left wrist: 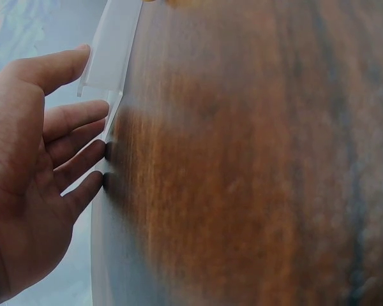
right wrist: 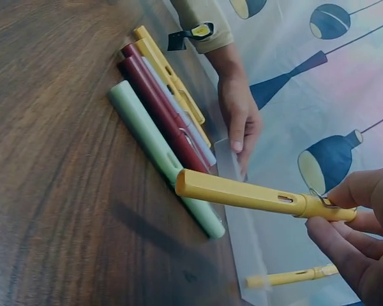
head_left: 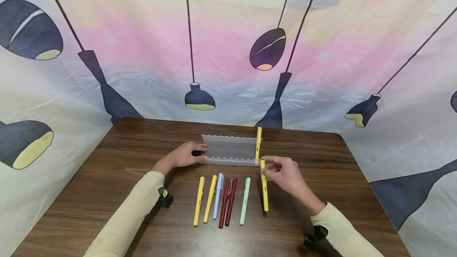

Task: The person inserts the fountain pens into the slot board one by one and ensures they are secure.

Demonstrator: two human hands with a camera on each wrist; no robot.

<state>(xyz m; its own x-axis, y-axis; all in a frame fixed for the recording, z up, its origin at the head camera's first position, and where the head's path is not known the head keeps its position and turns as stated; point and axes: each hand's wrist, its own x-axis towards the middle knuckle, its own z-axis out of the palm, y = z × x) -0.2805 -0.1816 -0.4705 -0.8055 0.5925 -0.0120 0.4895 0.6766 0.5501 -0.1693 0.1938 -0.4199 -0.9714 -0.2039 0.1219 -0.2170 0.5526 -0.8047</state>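
A clear plastic pen rack (head_left: 230, 162) with scalloped edges stands at mid-table. My left hand (head_left: 183, 155) touches its left end; in the left wrist view the fingers (left wrist: 76, 118) are extended against that end. My right hand (head_left: 286, 172) pinches a capped yellow pen (head_left: 264, 193) by its clip end, just in front of the rack's right corner. The right wrist view shows this held pen (right wrist: 242, 193) raised above the table. Another yellow pen (head_left: 258, 142) lies across the rack at its right end.
In front of the rack lie two yellow pens (head_left: 198, 203), a light blue pen (head_left: 218, 197), two dark red pens (head_left: 223, 205) and a mint green pen (head_left: 244, 201). Behind the wooden table (head_left: 303, 146) hangs a cloth (head_left: 228, 43) printed with lamps.
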